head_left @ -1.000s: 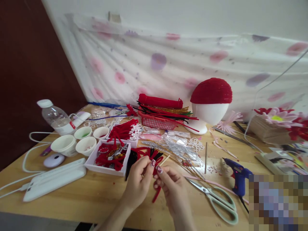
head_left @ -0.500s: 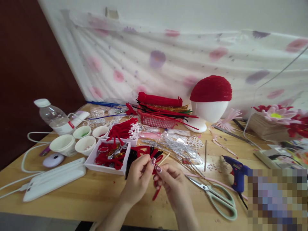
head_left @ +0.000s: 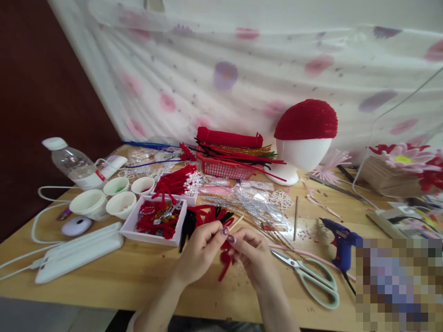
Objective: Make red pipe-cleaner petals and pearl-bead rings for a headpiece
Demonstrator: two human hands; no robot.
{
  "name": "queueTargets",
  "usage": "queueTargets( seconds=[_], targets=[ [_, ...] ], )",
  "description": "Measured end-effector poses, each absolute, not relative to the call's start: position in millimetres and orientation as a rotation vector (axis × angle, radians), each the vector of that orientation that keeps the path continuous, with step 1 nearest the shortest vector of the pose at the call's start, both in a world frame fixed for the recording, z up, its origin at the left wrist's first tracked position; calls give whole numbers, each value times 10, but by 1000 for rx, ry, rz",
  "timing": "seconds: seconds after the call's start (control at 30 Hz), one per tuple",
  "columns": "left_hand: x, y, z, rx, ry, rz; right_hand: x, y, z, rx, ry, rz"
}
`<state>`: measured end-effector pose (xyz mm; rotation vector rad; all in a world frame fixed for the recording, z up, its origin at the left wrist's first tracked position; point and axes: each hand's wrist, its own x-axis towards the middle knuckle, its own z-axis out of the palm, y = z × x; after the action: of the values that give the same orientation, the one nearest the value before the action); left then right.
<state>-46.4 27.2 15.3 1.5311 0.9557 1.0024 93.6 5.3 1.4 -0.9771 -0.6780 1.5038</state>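
Note:
My left hand [head_left: 204, 251] and my right hand [head_left: 251, 253] meet over the front middle of the table. Thumbs and fingertips are pinched close together on a red pipe cleaner [head_left: 224, 267], whose end hangs below them. The fingers hide the rest of it. A pale thin stick [head_left: 237, 224] shows just beyond my fingertips; I cannot tell whether it is held. Behind my left hand lie red and black pipe cleaner pieces [head_left: 207, 214]. Open-bladed scissors [head_left: 314, 279] with pale green handles lie to the right of my right hand.
A white box [head_left: 152, 235] of red and silver pieces stands left, beside paper cups [head_left: 121, 205], a bottle [head_left: 74, 163] and a white power strip [head_left: 79, 253]. Farther back are a red basket [head_left: 224, 168] and a red-capped foam head [head_left: 304, 133]. A blue glue gun [head_left: 342, 242] stands right.
Both hands have shifted slightly right and their fingertips have drawn closer together, still pinching the red pipe cleaner. The view has tilted a little downward.

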Motion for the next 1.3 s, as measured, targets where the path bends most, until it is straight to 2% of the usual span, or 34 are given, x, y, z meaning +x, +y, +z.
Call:
queueTargets(
  seconds=[0.17, 0.43, 0.6, 0.87, 1.1, 1.3],
  targets=[
    [-264, 167, 11, 1429, 1139, 1230, 626, -48, -12, -938, -439, 1300],
    [-425, 171, 204, 1446, 885, 995, 745, -27, 46, -948, -444, 1317],
    [-388, 161, 118, 1219, 891, 1159, 704, -31, 19, -947, -441, 1341],
    [-287, 93, 74, 1168, 1028, 1378, 692, -88, -14, -1037, -524, 1271],
    [-188, -33, 28, 1028, 1003, 1449, 647, -74, -37, -962, -518, 1288],
    [-339, 58, 111, 1284, 998, 1218, 818, -23, -5, -978, -583, 1301]
  ],
)
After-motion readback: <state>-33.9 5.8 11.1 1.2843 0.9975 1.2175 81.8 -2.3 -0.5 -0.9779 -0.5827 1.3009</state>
